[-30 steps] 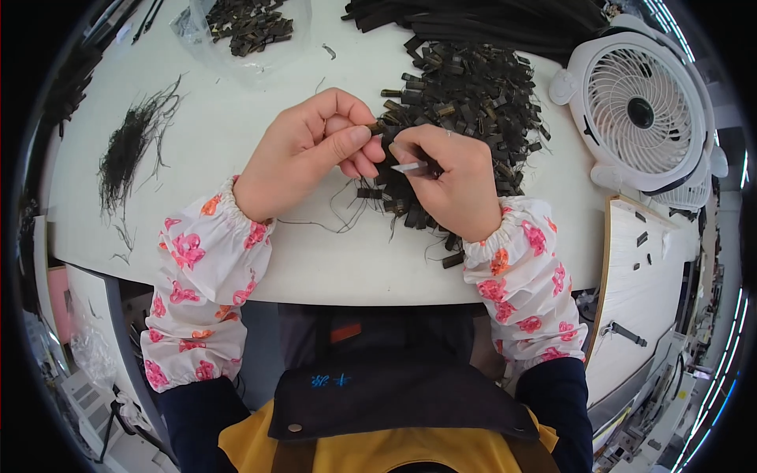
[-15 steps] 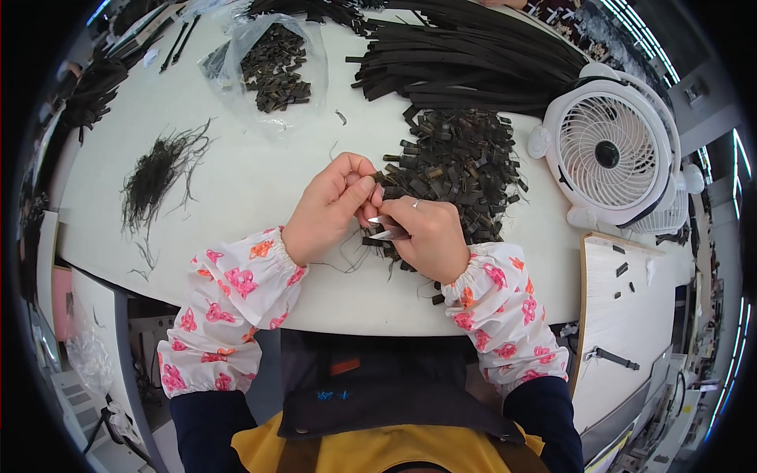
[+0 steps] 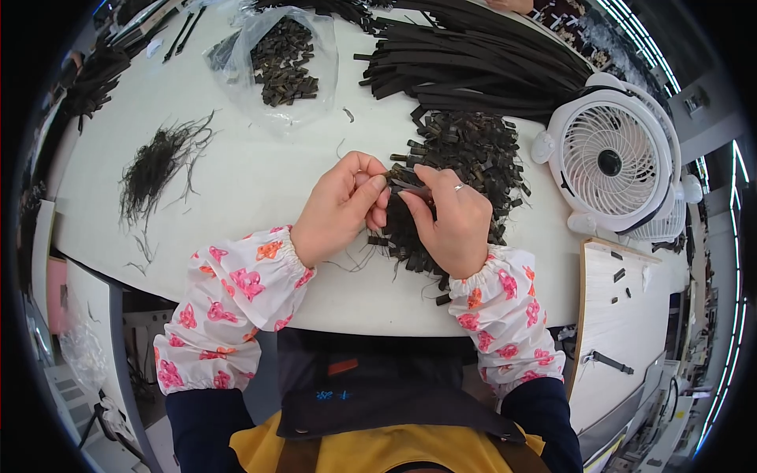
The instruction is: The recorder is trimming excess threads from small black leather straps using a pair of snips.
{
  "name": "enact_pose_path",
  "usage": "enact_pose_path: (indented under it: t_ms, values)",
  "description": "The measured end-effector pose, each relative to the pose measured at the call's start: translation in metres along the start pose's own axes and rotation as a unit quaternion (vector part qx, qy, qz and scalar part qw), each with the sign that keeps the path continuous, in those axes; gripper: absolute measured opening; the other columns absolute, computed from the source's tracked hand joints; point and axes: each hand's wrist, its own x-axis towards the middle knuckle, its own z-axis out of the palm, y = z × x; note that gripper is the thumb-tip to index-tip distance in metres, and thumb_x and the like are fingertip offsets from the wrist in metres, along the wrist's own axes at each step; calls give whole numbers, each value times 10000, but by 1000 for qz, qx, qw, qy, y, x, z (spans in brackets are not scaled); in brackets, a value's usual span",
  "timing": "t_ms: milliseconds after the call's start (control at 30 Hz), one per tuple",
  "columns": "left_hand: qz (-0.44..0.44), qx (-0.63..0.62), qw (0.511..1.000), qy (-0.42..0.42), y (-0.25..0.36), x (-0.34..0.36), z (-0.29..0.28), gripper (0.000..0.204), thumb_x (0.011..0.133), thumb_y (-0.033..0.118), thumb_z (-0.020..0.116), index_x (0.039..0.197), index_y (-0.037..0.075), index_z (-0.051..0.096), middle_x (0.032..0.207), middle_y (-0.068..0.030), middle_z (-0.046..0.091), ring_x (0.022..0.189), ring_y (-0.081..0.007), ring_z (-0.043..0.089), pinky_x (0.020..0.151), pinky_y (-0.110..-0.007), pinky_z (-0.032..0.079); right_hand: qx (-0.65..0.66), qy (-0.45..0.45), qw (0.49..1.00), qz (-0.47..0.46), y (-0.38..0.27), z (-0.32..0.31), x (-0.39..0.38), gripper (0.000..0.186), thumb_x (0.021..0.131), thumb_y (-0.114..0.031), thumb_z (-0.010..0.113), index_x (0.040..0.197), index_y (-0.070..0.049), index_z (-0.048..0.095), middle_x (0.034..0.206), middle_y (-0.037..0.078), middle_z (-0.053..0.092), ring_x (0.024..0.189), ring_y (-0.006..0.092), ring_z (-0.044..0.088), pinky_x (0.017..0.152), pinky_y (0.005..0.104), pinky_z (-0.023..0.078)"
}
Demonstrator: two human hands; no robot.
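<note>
Over the near-left side of a heap of small black fabric tabs (image 3: 469,154), my two hands meet. My left hand (image 3: 335,205) is closed in a pinch on a small dark tab at its fingertips, mostly covered by the fingers. In my right hand (image 3: 459,225) is a pair of thread snips (image 3: 412,188), gripped between thumb and fingers, its blades close to the pinched tab. A ring shows on a right finger. Loose threads (image 3: 359,256) lie on the table below my left hand.
A tangle of dark thread (image 3: 162,165) lies at left. Farther back are a clear plastic bag (image 3: 323,59) with more tabs (image 3: 284,67) and a bundle of black straps (image 3: 473,63). At right stand a white fan (image 3: 607,162) and a pale board (image 3: 607,315).
My right hand has moved up and right with the snips, whose blades now point at the left fingertips. My left hand stays pinched, shifted slightly right.
</note>
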Motion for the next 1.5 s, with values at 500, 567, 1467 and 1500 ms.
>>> enact_pose_path:
  t_ms: [500,567,1467,1500]
  values:
    - [-76,-79,992,-54,-5,0,-2,106,942,115,443,1014,37,436,748,-11,532,607,-75,545,566,-213,469,191,-76,970,130,-5,-9,0,249,753,-62,676,974,-22,568,724,64,591,586,181,601,526,260,474]
    - [-115,-117,981,-103,-5,3,-11,117,940,127,454,1022,46,438,755,-8,534,611,-73,547,571,-214,465,223,-118,960,124,2,-15,4,237,753,-36,673,968,-16,576,746,72,606,609,172,613,542,255,479]
    - [-74,-22,997,-15,0,-1,-2,98,932,141,478,964,49,473,567,35,440,407,-37,366,383,-187,303,-42,-29,998,-31,1,2,-1,347,662,-94,719,983,-53,593,715,48,550,530,200,543,482,297,433]
    - [-78,-20,997,-13,0,-1,-1,97,930,140,480,963,49,474,552,40,432,391,-36,354,372,-187,293,-42,-29,998,-29,2,2,-1,347,662,-94,719,983,-53,593,715,48,550,530,200,543,482,297,433]
